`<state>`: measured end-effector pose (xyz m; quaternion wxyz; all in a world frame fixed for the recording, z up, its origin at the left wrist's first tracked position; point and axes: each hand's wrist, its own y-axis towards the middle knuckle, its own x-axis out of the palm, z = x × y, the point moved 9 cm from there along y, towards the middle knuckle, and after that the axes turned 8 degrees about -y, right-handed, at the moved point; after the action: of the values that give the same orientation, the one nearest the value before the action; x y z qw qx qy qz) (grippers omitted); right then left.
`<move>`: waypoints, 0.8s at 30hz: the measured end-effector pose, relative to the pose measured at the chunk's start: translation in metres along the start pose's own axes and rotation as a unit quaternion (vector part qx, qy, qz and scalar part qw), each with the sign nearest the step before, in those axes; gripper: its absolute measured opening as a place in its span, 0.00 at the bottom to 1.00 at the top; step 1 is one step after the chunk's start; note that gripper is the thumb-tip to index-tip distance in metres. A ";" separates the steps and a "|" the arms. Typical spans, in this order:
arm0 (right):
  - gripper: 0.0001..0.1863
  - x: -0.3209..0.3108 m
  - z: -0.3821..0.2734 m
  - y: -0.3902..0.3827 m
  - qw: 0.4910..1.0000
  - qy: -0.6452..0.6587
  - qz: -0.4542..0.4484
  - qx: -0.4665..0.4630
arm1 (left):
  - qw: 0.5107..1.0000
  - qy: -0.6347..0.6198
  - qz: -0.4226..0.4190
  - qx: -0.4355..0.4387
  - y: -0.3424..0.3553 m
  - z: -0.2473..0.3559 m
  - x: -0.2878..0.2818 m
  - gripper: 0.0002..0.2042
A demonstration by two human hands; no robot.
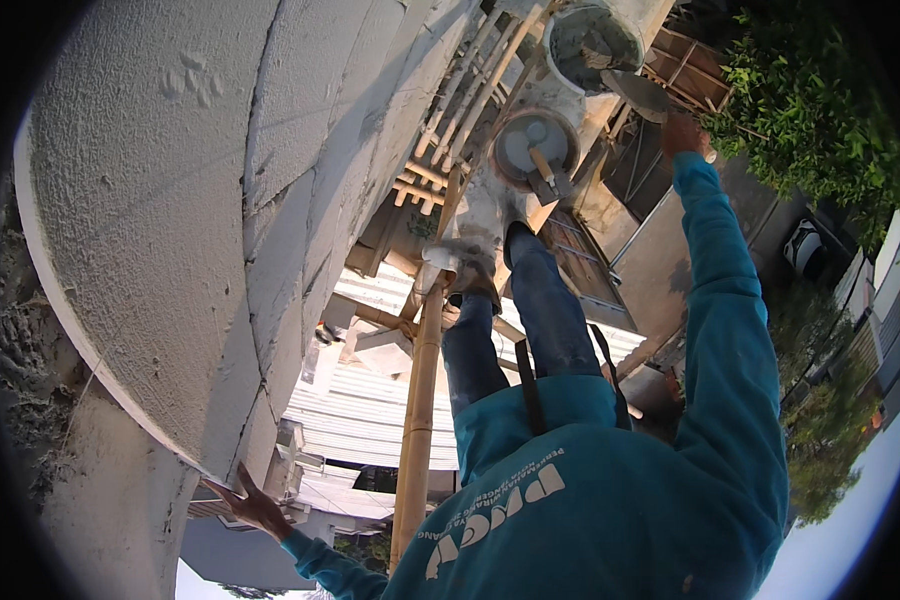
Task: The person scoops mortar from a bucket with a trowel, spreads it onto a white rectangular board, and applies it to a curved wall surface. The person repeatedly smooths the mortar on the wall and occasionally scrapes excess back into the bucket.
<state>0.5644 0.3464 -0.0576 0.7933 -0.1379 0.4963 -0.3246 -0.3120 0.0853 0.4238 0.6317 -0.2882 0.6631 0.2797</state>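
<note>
My right hand (684, 135), at the end of an outstretched arm, is closed around a trowel (638, 96). The trowel's blade reaches to the rim of a bucket of grey mortar (582, 38). At the lower left, my left hand (257, 507) has its fingers apart and rests against the lower edge of a large, rough white wall panel (160, 220) with cracks or joints. Nearer my feet stands a round bucket (500, 160) with whitish liquid. A wooden-handled tool (542, 165) leans in it, its flat end over the rim.
I stand on a narrow, mortar-stained platform (485, 205) high above the ground. An upright bamboo pole (417, 430) rises beside my legs, and more bamboo poles (475, 90) lie behind the buckets. Corrugated roofing (360, 410) shows below. Leafy branches (800, 110) hang at the right.
</note>
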 end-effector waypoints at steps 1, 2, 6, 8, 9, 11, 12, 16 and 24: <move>0.20 -0.005 -0.008 0.010 0.999 -0.035 0.008 -0.001 | 1.000 0.009 -0.012 -0.017 -0.001 -0.004 -0.001 0.34; 0.18 -0.003 -0.013 0.025 0.999 -0.051 0.003 -0.003 | 1.000 0.016 -0.013 -0.012 -0.001 -0.003 -0.004 0.33; 0.14 0.003 -0.039 0.091 0.998 -0.065 0.010 -0.002 | 0.995 0.022 -0.070 -0.070 -0.006 0.027 -0.002 0.29; 0.13 0.018 -0.060 0.120 0.999 -0.048 0.023 -0.003 | 0.995 0.004 -0.064 -0.075 -0.006 0.022 -0.006 0.26; 0.12 0.028 -0.071 0.134 0.999 -0.042 0.026 -0.005 | 0.995 -0.007 -0.062 -0.076 -0.004 0.019 -0.006 0.25; 0.12 0.042 -0.093 0.148 0.999 -0.045 0.027 -0.004 | 0.995 0.018 -0.055 -0.084 0.000 0.035 0.000 0.26; 0.12 0.047 -0.110 0.151 0.998 -0.055 0.026 -0.001 | 0.994 0.027 -0.053 -0.090 0.002 0.042 0.003 0.27; 0.13 0.065 -0.138 0.153 0.999 0.034 0.000 -0.024 | 0.989 0.062 -0.059 -0.120 -0.008 0.029 -0.005 0.27; 0.21 0.080 -0.085 0.140 0.991 0.128 -0.037 -0.034 | 0.995 0.040 -0.045 -0.074 0.004 0.052 0.001 0.27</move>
<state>0.5661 0.4080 -0.2294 0.7056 -0.1402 0.5989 -0.3519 -0.2792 0.1262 0.4208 0.5938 -0.3748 0.6514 0.2874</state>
